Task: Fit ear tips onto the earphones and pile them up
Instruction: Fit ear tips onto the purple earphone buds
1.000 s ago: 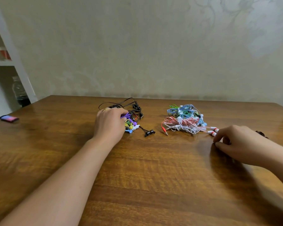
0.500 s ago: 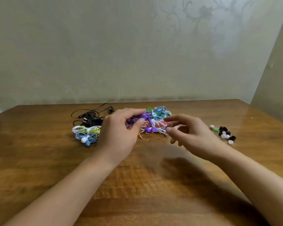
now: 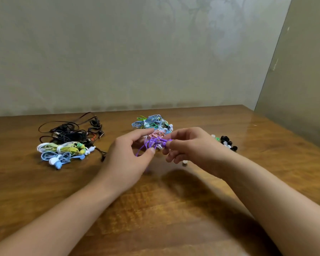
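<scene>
Single head view, looking forward and down across desk (image 3: 174,209) toward wall (image 3: 118,52); hands close below.

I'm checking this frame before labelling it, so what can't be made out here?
- Head view: whether the purple earphones already carry ear tips; the fingers of the right hand cover the buds.
- Head view: the left hand hides part of its grip on the purple cord.
- Head view: the small pale piece under the right hand is too blurred to identify.
- Head view: the ear tips are too small to count.
</scene>
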